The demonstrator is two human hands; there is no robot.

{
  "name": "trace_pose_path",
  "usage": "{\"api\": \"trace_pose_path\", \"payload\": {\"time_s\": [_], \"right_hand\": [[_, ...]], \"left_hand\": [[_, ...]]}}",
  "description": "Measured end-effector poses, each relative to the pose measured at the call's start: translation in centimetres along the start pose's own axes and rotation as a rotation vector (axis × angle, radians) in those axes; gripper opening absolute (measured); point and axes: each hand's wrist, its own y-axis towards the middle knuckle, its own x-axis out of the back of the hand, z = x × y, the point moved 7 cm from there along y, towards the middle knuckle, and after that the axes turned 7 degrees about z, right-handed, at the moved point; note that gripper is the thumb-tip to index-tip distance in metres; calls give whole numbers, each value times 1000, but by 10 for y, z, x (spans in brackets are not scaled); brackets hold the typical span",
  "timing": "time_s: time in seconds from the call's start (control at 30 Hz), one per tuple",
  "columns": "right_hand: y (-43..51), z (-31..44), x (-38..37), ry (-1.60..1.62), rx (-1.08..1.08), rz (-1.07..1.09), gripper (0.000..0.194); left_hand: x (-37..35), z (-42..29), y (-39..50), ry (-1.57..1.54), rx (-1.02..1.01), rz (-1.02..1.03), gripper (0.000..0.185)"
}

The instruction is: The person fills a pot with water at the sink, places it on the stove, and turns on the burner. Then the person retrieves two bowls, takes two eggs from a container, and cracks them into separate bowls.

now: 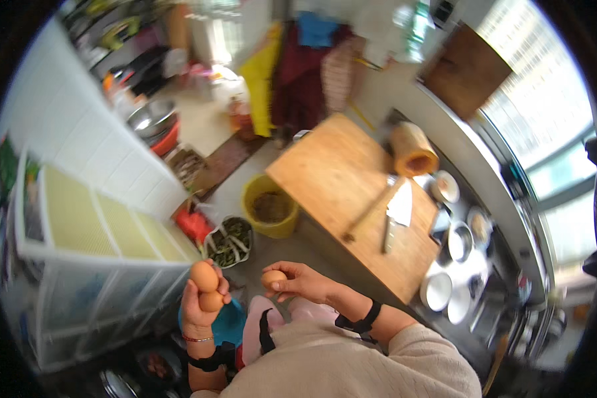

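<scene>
Two brown eggs point(204, 276) rest one above the other in my left hand point(195, 309), whose fingers curl around them. A third brown egg point(272, 279) is pinched between the thumb and fingers of my right hand point(301, 284). The hands are apart in front of my body, at about the same height. Below and behind my left hand is a blue plastic basin point(230, 323), partly hidden by the hand and forearm. Beyond the hands, on the floor, stand a bag of leafy greens point(235, 244) and a yellow bucket point(268, 209) with dark matter inside.
At the right, a wooden cutting board point(328, 164) carries a kitchen knife point(397, 214) and a thin wooden stick point(370, 211). A cut pumpkin point(415, 149) lies at its far edge. White bowls point(436, 292) line the counter. A shelf rack point(104, 268) with yellow panels stands left.
</scene>
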Motion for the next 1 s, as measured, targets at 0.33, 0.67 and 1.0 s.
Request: {"api": "trace_pose_path", "payload": {"time_s": [0.33, 0.67, 1.0], "right_hand": [[-105, 37, 91, 443, 586, -403, 20], [-276, -132, 171, 980, 889, -1272, 37], [-393, -231, 214, 954, 724, -1565, 39]], "left_hand": [[-30, 52, 177, 100, 404, 174, 66], [-72, 112, 258, 182, 721, 348, 58], [-127, 180, 265, 189, 734, 432, 57]]}}
